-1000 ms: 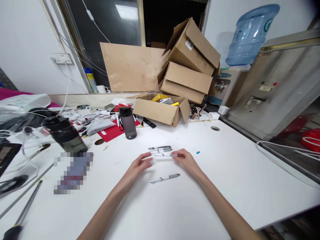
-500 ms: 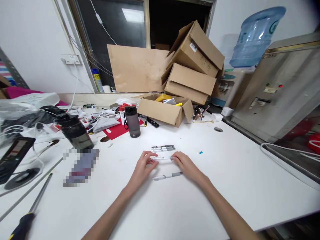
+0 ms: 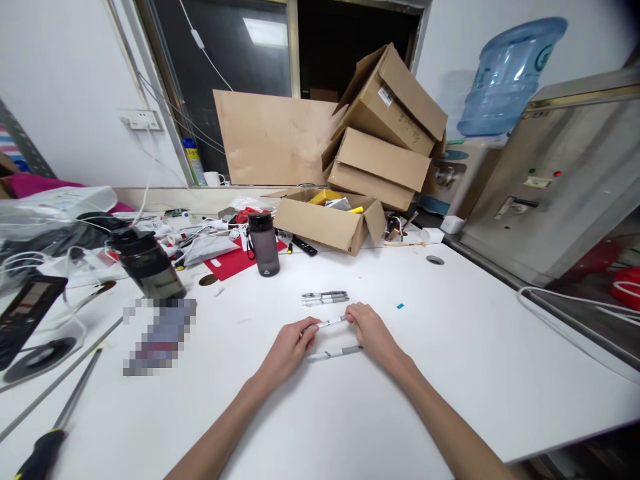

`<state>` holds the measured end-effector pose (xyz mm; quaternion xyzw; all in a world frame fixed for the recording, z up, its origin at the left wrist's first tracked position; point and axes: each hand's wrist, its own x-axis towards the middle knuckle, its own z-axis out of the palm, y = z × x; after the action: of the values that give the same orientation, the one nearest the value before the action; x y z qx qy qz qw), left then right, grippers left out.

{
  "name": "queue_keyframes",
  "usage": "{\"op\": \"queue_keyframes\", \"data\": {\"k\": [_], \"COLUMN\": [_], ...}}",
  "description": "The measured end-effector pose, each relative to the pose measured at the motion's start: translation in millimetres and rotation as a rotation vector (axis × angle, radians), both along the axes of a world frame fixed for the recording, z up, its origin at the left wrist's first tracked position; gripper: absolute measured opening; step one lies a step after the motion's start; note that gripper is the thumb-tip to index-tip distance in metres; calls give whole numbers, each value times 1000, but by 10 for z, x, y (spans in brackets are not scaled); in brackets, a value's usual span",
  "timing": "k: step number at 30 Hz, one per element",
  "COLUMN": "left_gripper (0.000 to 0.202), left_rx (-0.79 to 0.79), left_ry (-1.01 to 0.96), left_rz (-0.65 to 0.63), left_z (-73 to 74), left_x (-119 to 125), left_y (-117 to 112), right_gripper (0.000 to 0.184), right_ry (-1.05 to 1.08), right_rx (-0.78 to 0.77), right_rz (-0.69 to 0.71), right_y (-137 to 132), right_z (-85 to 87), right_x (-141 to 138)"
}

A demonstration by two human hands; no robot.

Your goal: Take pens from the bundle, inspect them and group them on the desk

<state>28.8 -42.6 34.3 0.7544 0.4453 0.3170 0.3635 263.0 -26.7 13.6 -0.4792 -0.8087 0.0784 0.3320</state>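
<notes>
Between my two hands a white and grey pen (image 3: 331, 323) is held at both ends, slightly slanted with its right end farther away. The fingers of my left hand (image 3: 296, 339) pinch its left end, and those of my right hand (image 3: 367, 327) grip the right end. Closer to me, another pen (image 3: 334, 354) with a clear left end and a grey right end lies on the white table (image 3: 330, 413). Beyond my hands a small group of pens (image 3: 325, 298) lies side by side.
A dark bottle (image 3: 264, 245) stands behind the pens, before an open cardboard box (image 3: 320, 223). At left are another bottle (image 3: 150, 263), a blurred-out patch (image 3: 163, 340) and a screwdriver (image 3: 75, 393). A small blue piece (image 3: 400, 307) lies to the right. Cables and clutter fill the back left.
My left hand has closed on the pen's left end and drawn it slightly toward me, so the pen now slants. The other pens lie as before.
</notes>
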Motion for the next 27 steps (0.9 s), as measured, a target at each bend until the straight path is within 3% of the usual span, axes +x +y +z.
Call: {"op": "queue_keyframes", "data": {"k": [9, 16, 20, 22, 27], "left_gripper": [48, 43, 41, 41, 41], "left_rx": [-67, 60, 83, 94, 108], "left_ry": [18, 101, 127, 138, 148], "left_rz": [72, 81, 74, 64, 60], "left_z": [-58, 17, 19, 18, 30], "left_x": [6, -76, -73, -72, -82], "left_y": [32, 69, 75, 73, 66], "right_gripper": [32, 11, 15, 29, 14], "right_ry": [-38, 112, 224, 261, 377], "right_rx": [111, -7, -149, -215, -175], "right_rz": [-8, 82, 68, 70, 155], "right_y": [-19, -84, -109, -91, -51], "right_z": [47, 155, 189, 177, 168], "right_x": [-68, -35, -21, -18, -18]}}
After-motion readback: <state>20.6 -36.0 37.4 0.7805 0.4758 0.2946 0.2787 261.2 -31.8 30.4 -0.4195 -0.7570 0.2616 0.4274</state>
